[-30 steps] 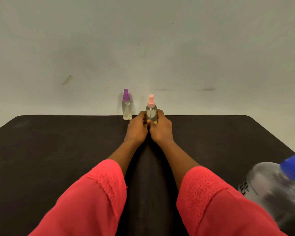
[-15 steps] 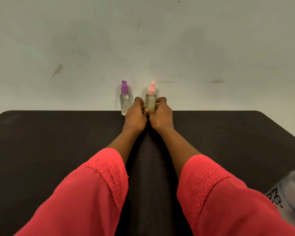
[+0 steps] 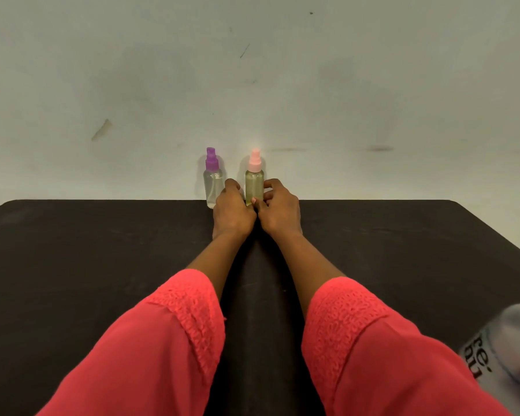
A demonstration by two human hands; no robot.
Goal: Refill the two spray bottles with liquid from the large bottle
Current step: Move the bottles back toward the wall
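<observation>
Left hand [image 3: 233, 210] and right hand [image 3: 278, 210] clasp the upright pink-capped spray bottle [image 3: 254, 184] low down, between them.

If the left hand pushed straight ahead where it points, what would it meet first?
The left hand aims between the purple-capped bottle and pink-capped bottle, so probably the wall behind; depth is unclear, it may brush either bottle.
</observation>
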